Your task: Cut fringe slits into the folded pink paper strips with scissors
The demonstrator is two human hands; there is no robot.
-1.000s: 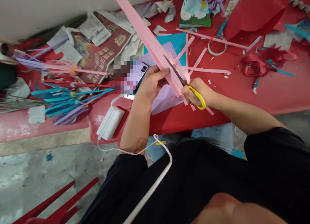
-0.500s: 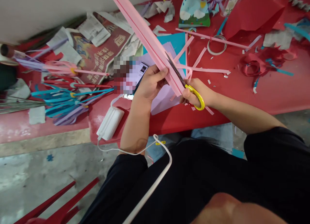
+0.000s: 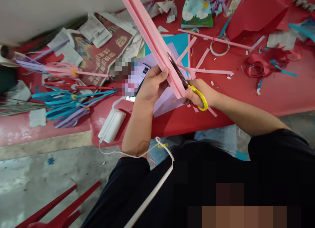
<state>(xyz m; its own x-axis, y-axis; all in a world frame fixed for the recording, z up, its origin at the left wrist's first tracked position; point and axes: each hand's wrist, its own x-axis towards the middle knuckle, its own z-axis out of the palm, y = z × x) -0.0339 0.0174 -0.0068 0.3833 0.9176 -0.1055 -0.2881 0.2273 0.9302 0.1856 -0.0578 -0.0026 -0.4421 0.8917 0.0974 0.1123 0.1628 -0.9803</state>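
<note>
A long folded strip of pink paper (image 3: 150,34) slants up and left above the red table. My left hand (image 3: 154,83) pinches it near its lower part, thumb on top. My right hand (image 3: 199,91) grips yellow-handled scissors (image 3: 203,103); their dark blades lie along the strip's right side, close to its lower end. Whether the blades are fully closed I cannot tell. Beneath the hands are sheets of lilac paper (image 3: 163,103) and blue paper (image 3: 182,40). Cut pink strips (image 3: 214,71) lie right of the blades.
Left of my left hand lies a phone (image 3: 137,77), cabled to a white power bank (image 3: 112,125). A white cable (image 3: 157,188) crosses my body. Newspaper (image 3: 105,54) and bundled blue strips (image 3: 61,103) cover the left side. A tape roll (image 3: 220,53) and red paper (image 3: 256,17) lie right.
The pink strip has tilted slightly, its upper end moving a little right, and its fold shows wider. Both hands stay in nearly the same place.
</note>
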